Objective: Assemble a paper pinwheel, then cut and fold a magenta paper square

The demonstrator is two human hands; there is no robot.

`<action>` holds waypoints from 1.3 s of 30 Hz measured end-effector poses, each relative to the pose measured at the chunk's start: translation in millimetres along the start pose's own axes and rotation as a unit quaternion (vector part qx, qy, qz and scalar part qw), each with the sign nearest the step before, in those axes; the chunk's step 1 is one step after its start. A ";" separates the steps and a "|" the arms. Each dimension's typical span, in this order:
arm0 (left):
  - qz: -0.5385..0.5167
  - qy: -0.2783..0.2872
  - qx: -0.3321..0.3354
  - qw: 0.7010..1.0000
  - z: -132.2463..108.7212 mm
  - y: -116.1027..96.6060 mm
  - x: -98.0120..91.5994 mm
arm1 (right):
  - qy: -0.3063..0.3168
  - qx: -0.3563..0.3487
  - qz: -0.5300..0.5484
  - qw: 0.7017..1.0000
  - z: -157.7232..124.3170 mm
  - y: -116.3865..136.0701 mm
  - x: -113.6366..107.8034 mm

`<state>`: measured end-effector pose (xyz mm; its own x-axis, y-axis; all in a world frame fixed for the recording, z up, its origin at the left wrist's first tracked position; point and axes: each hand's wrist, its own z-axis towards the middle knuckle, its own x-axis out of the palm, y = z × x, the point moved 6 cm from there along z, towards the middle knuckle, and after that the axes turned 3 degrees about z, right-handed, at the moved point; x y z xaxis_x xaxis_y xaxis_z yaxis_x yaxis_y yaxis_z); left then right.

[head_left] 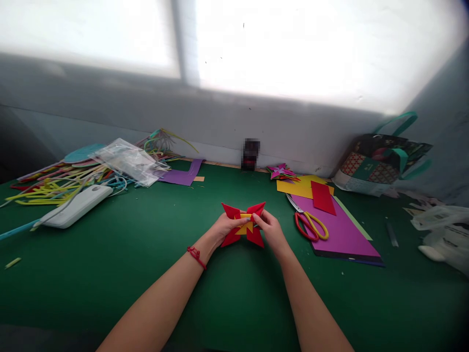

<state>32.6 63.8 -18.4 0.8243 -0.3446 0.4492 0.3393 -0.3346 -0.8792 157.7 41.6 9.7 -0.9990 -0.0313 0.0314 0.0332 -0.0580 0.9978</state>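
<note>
The left thumb lies flat over the yellow middle of a folded red-and-yellow paper star (242, 231), its tip pointing right; the rest of the left hand (223, 229) is curled behind the paper, so the star is pinched from its left side. The right hand (270, 229) pinches it at the right, thumb tip beside the upper right red point; how its other fingers sit behind cannot be told.

The star is held near the middle of the frame, above the green table (73, 283). Its four red points aim at the frame's corners: upper left, upper right, lower left, lower right. No single long axis stands out, but a narrow yellow fold runs crosswise between the thumbs.

A red bracelet (197, 256) circles the left wrist. Right of centre, scissors (308, 225) rest partly on a purple sheet (346, 232), blades toward the upper left, with a red strip of paper (323, 197) near them. Farther up lies a pile of folded stars (281, 171). At the frame's left are a white device (82, 206), yellow strands (47, 193) and a clear packet (126, 159).
</note>
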 end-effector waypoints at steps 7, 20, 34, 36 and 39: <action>0.029 -0.019 0.022 0.999 2.7 -0.7 -5.9 | 0.008 -0.001 -0.007 1.000 -1.3 -0.3 2.3; 0.008 0.000 0.028 1.000 -3.4 -10.2 -0.1 | 0.044 -0.007 -0.023 0.999 -10.7 22.4 2.8; -0.010 0.027 0.026 0.999 -3.1 -8.2 1.5 | 0.103 -0.009 0.002 0.995 -11.9 17.4 8.4; -0.003 0.026 0.028 0.999 -3.4 -9.2 1.9 | 0.106 -0.013 -0.003 0.994 -12.0 17.0 7.9; 0.012 0.024 0.023 0.999 -4.5 -10.2 2.7 | 0.106 -0.019 -0.013 0.994 -12.3 16.9 7.1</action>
<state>29.3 62.3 -7.6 0.8106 -0.3934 0.4338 0.3409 -0.2854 -0.8957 151.6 28.2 26.1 -0.9711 -0.2385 -0.0117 0.0124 -0.0992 0.9950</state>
